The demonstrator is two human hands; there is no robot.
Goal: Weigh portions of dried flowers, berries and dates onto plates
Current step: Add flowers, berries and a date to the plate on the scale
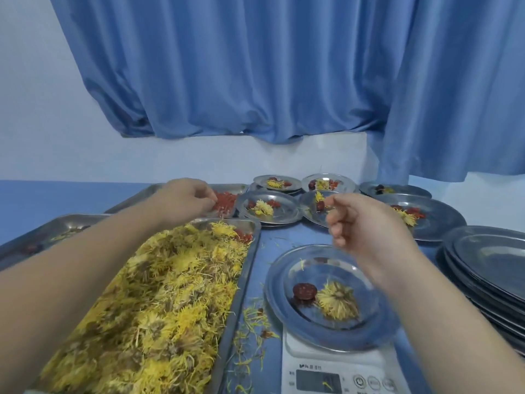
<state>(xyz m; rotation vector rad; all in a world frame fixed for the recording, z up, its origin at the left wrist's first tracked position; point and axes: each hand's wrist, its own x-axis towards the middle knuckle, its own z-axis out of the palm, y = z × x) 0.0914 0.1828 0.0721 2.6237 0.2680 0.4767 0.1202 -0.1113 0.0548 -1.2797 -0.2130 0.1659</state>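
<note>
The plate (pixel 326 297) on the scale (pixel 338 373) is loaded with one date (pixel 304 290) and one flower (pixel 338 304); berries are lacking. Red berries (pixel 225 201) are being pinched by the left hand (pixel 184 201) at the far tray (pixel 159 194); the right hand (pixel 366 226) is held loosely curled, apparently empty. Several filled plates (pixel 267 209) are set behind, and a stack of unused plates (pixel 488 260) is waiting.

Big metal tray (pixel 244 282) on the left is heaped with dried yellow flowers (pixel 159 302). A steel plate (pixel 326 334) sits on the white scale (pixel 335 373), holding one flower (pixel 338 304) touching a dark red date (pixel 304 291). The red berries (pixel 225 201) lie in the far tray.
</note>
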